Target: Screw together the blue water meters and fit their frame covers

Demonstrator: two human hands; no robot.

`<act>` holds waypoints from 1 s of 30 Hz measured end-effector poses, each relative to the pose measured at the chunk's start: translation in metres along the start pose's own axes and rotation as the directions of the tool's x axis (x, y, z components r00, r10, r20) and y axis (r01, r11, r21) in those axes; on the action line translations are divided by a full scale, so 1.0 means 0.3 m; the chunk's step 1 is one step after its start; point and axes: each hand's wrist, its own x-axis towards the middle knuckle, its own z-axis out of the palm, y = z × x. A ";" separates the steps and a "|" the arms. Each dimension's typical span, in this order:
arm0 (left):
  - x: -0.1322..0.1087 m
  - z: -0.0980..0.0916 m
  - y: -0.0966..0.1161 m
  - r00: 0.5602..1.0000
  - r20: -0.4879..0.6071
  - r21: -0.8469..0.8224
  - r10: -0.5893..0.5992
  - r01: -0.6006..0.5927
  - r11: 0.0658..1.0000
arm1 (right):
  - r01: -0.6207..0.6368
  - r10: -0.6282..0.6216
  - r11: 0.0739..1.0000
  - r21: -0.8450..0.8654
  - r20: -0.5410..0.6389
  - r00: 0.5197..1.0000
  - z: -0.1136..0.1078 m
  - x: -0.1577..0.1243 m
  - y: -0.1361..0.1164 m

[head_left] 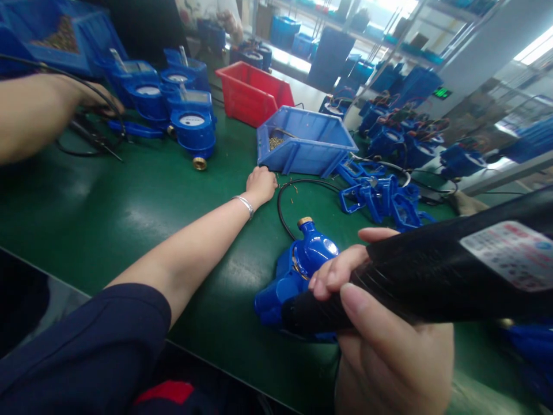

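My right hand (380, 328) is wrapped round a thick black electric screwdriver (415, 271) with a white label. Its dark front end lies over a blue water meter (309, 253) with a brass fitting, which rests on the green table. My left hand (261, 184), below a silver bracelet, reaches forward to the table beside a light blue bin (302, 141). Its fingers are curled together, and what they may pinch is hidden. Several small brass screws (292, 200) lie loose just right of these fingers.
A red bin (254, 92) stands behind the blue one. Blue frames (380, 196) are heaped at right, and more water meters (194, 127) stand at left. A co-worker's arm (43, 109) reaches in near another screwdriver. A black cable (280, 207) curves across the table.
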 end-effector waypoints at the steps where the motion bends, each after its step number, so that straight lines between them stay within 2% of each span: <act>1: -0.006 -0.008 0.007 1.000 -0.008 -0.020 0.002 -0.002 1.000 | 0.000 0.000 1.000 0.007 0.004 1.000 0.000 0.000 0.000; 5: -0.086 -0.069 0.060 1.000 -0.004 -0.161 0.023 -0.023 0.987 | 0.011 -0.011 0.999 0.046 0.010 1.000 -0.001 -0.004 0.004; 8: -0.217 -0.130 0.109 0.991 0.130 -0.312 0.042 0.001 0.950 | 0.013 -0.014 0.998 0.064 0.015 1.000 -0.003 -0.005 0.007; 11: -0.374 -0.174 0.144 0.944 0.320 -0.440 0.082 0.071 0.895 | 0.008 -0.010 0.998 0.067 0.028 1.000 -0.003 -0.002 0.007; 13: -0.459 -0.185 0.154 0.880 0.462 -0.547 0.113 0.182 0.817 | 0.005 -0.007 0.998 0.070 0.030 1.000 -0.001 0.001 0.005; 15: -0.512 -0.180 0.157 0.850 0.505 -0.602 0.148 0.224 0.767 | 0.005 -0.008 0.997 0.078 0.028 1.000 0.002 0.003 0.000; 16: -0.526 -0.174 0.157 0.856 0.491 -0.604 0.162 0.201 0.771 | 0.007 -0.009 0.997 0.081 0.026 1.000 0.003 0.004 -0.004; 19: -0.535 -0.161 0.157 0.892 0.377 -0.474 0.251 -0.047 0.879 | 0.008 -0.010 0.997 0.080 0.025 1.000 0.007 0.005 -0.012; 22: -0.526 -0.167 0.168 0.874 0.329 -0.327 0.358 -0.250 0.911 | 0.007 -0.012 0.996 0.088 0.046 0.999 0.010 0.004 -0.014; 24: -0.520 -0.180 0.183 0.854 0.330 -0.303 0.402 -0.308 0.902 | 0.005 -0.011 0.996 0.091 0.059 0.998 0.011 0.004 -0.018; 26: -0.513 -0.196 0.199 0.804 0.363 -0.266 0.470 -0.394 0.880 | 0.011 -0.017 0.996 0.087 0.060 0.998 0.010 0.005 -0.032; 27: -0.508 -0.204 0.205 0.761 0.393 -0.235 0.517 -0.460 0.856 | 0.024 -0.029 0.996 0.086 0.055 0.998 0.007 0.007 -0.044; 30: -0.493 -0.221 0.211 0.590 0.487 -0.144 0.644 -0.673 0.726 | 0.089 -0.088 0.996 -0.013 0.042 0.995 -0.015 0.018 -0.096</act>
